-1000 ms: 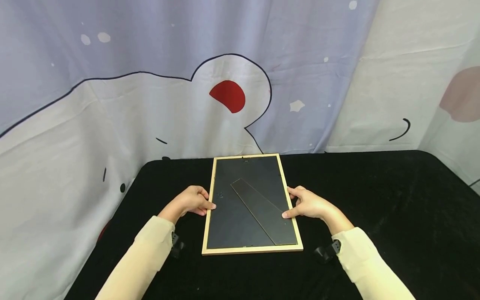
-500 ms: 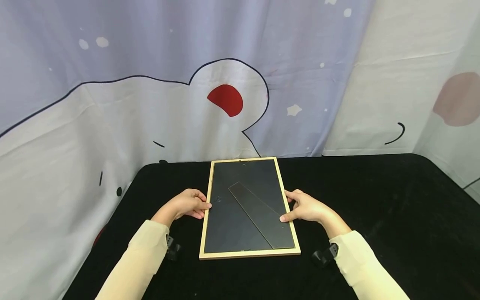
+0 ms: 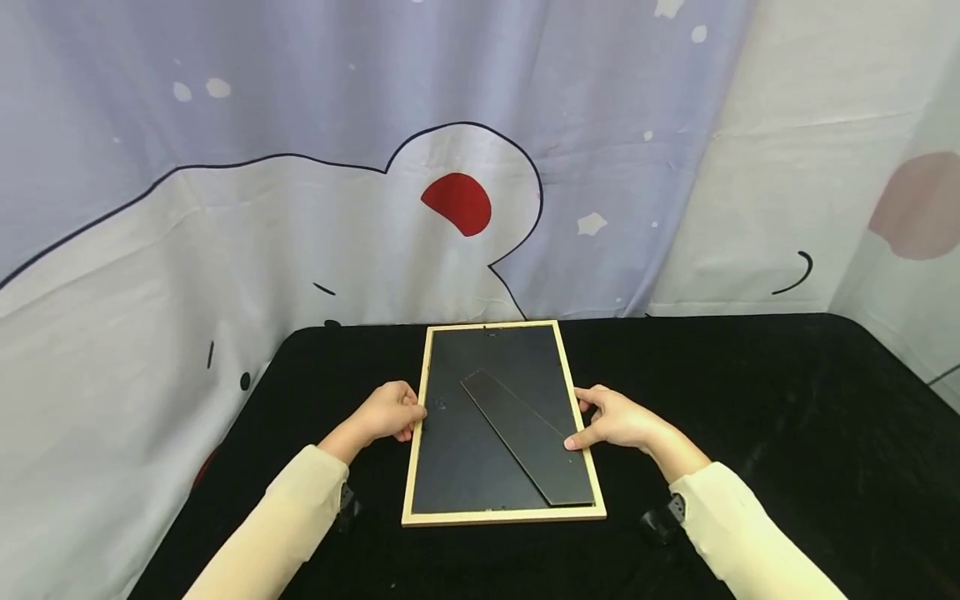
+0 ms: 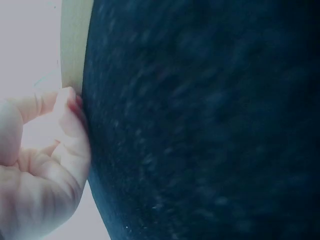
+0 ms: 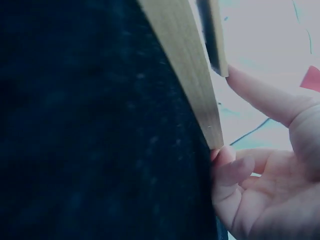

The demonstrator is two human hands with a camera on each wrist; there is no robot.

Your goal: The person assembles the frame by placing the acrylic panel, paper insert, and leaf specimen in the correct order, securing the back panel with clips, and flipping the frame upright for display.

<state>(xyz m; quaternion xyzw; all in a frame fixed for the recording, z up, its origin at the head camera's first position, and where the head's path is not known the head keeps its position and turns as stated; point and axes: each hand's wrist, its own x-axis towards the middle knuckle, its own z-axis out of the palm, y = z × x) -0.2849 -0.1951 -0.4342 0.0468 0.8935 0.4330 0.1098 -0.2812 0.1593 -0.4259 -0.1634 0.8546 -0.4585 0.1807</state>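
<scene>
In the head view a picture frame (image 3: 495,417) with a light wood border lies back side up on the black cloth. Its dark easel stand (image 3: 525,446) slants across the back panel, the lower part tilted slightly up. My left hand (image 3: 390,411) pinches the left border, thumb on top. My right hand (image 3: 618,419) is at the right border, its thumb at the stand's edge and its fingers against the frame's side. In the right wrist view a gap shows between the wooden border (image 5: 187,70) and the raised stand (image 5: 215,40). The frame's front is hidden.
Black cloth (image 3: 750,417) covers the table around the frame. Behind it hangs a printed curtain (image 3: 337,217), close to the frame's far edge. A dark wrist camera (image 3: 660,523) sits beneath the right sleeve.
The easel stand has lifted slightly off the back panel at my right thumb. The frame stays in place between both hands; the head view has shifted a little.
</scene>
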